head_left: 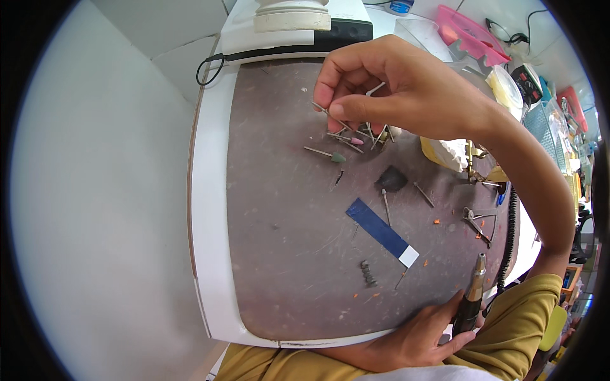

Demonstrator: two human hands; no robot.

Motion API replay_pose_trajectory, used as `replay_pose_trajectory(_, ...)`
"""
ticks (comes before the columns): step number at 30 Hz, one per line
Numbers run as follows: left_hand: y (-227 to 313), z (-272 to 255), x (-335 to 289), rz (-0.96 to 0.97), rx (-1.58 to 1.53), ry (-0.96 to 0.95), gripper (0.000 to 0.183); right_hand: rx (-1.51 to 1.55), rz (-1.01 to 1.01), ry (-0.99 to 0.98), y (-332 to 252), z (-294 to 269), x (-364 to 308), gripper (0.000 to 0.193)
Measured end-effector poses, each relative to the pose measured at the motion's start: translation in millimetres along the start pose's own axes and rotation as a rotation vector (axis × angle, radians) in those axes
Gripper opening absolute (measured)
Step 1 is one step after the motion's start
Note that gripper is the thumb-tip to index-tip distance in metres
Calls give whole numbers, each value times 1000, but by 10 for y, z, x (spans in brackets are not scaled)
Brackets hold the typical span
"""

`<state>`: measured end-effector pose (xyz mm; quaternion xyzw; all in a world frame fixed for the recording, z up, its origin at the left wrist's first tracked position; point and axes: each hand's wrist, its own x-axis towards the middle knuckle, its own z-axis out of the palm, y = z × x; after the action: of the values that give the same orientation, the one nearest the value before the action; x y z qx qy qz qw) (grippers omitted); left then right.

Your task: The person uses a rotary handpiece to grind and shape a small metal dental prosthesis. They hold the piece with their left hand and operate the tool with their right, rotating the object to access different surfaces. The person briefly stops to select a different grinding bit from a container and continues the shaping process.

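My right hand (pixel 381 89) reaches in from the right over the far part of the grey mat, thumb and fingers pinched on the thin metal shank of a rotary bur (pixel 321 108). Its other end is hard to make out. Just below lie several loose burs, among them one with a pink tip (pixel 356 141) and one with a green tip (pixel 338 157). At the near edge my left hand (pixel 432 330) is wrapped round a dark rotary handpiece (pixel 470 301), its metal nose pointing up and away. No bur shows in the nose.
A blue strip with a white end (pixel 381 228) lies mid-mat beside a dark square piece (pixel 391 179). To the right are a plaster cast on a brass articulator (pixel 452 154), a metal caliper (pixel 480 225) and a coiled cord (pixel 510 235). A white machine (pixel 292 41) stands behind.
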<state>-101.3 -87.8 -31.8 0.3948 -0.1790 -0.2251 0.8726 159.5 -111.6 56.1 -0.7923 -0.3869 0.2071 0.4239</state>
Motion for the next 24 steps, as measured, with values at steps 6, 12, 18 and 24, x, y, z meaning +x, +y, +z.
replay_pose_trajectory(6,-8,-5,-10,-9,-7,-16,36,77,75,1,-27,-30,-68,21)
replay_pose_trajectory(12,4,-17,-2,4,1,-14,36,-106,72,7,38,15,52,19)
replay_pose_trajectory(18,42,-16,3,-16,-25,-17,40,-626,-97,21,100,-60,-4,15)
replay_pose_trajectory(24,7,-5,-15,-17,-44,-17,40,-830,-57,-5,82,-147,-233,9)
